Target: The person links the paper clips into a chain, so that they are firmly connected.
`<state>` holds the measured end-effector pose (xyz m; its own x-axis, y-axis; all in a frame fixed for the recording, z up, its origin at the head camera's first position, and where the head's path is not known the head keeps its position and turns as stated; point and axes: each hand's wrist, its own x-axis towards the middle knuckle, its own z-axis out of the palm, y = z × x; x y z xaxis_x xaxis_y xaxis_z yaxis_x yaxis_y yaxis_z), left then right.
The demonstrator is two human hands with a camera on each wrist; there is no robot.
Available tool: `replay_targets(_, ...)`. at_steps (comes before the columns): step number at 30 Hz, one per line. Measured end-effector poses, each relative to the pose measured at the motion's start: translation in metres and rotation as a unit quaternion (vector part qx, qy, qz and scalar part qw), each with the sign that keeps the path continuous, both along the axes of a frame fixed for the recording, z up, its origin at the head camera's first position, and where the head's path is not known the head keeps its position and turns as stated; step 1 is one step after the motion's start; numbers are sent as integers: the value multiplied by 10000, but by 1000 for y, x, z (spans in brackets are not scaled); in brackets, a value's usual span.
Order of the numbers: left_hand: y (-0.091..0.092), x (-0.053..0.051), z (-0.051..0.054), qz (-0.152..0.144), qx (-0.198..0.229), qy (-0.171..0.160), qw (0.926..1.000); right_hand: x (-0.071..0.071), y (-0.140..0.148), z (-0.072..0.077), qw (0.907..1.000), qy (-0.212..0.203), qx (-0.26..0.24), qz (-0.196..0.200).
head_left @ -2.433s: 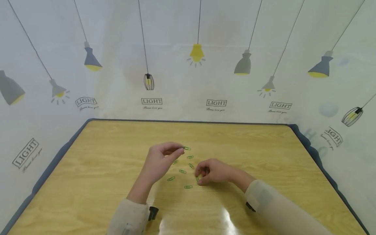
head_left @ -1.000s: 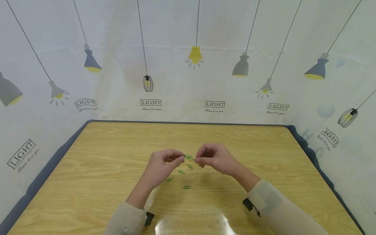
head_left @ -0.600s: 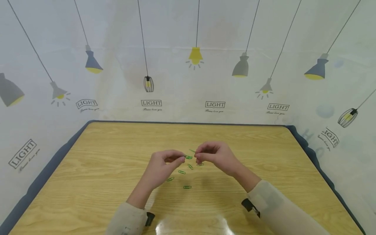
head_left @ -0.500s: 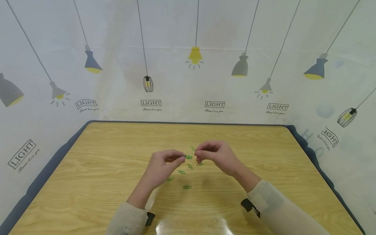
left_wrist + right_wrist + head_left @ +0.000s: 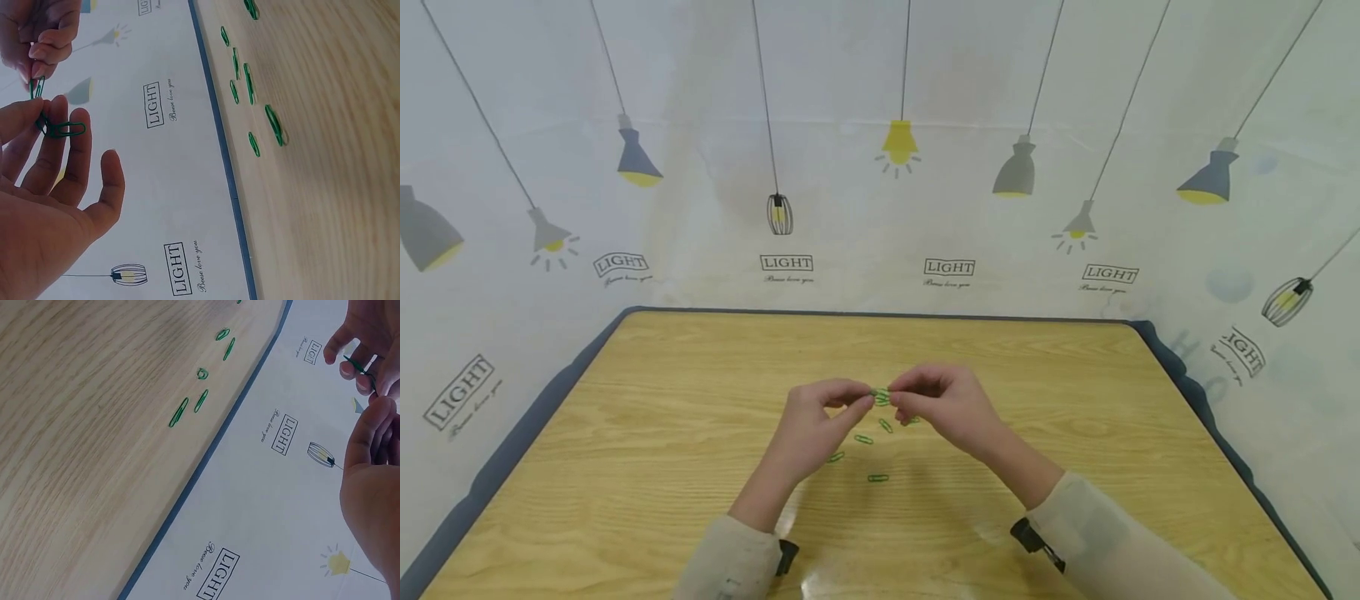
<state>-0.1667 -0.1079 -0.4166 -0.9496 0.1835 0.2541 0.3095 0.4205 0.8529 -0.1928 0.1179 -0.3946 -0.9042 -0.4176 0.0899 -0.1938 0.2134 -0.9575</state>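
Above the middle of the table, my left hand [image 5: 808,425] pinches green paper clips between thumb and forefinger. One of them, a dangling paper clip [image 5: 74,129], hangs across the left fingers in the left wrist view and looks linked to another. My right hand [image 5: 951,412] holds a further green paper clip [image 5: 41,86] by its end, pressed up against those in the left hand. Both sets of fingertips almost meet, and whether this clip is hooked through cannot be told. In the right wrist view the right fingers hide most of it, and a green clip [image 5: 355,364] sticks out beyond.
Several loose green paper clips lie scattered on the wooden table [image 5: 662,467] below the hands, among them one nearest the person [image 5: 877,478] and one in the middle [image 5: 864,439]. A white wall sheet [image 5: 850,225] printed with lamps borders the table.
My right hand has lifted a paper clip off the table, turned it near the left hand, and brought it against the left hand's clips. The left hand has stayed nearly in place.
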Motion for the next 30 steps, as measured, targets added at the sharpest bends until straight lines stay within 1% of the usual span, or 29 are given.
replay_targets(3,0,0,0,10,-10,48,10000,1,0,1,9999,-35,66,-73)
replay_targets(9,0,0,2,41,-58,78,9999,-2,1,-1,9998,-1,168,-60)
replay_targets(11,0,0,2,34,-70,88,9999,-2,2,-2,9998,-56,156,-73)
replay_targets(15,1,1,3,-9,-88,149,9998,-3,4,-2,9994,-324,-56,-46)
replay_targets(20,3,2,6,-40,-251,433,9987,-4,7,-1,9965,-760,-358,30)
replay_targets(22,3,2,6,-52,-308,556,9980,-5,7,-1,9957,-830,-395,52)
replay_targets(24,3,1,5,-49,-292,606,9977,-6,8,-2,9954,-865,-405,63)
replay_targets(27,0,0,3,5,-208,563,9982,-7,9,-3,9955,-858,-401,62)
replay_targets(30,-3,0,3,87,-142,423,9990,-6,12,-3,9958,-811,-422,72)
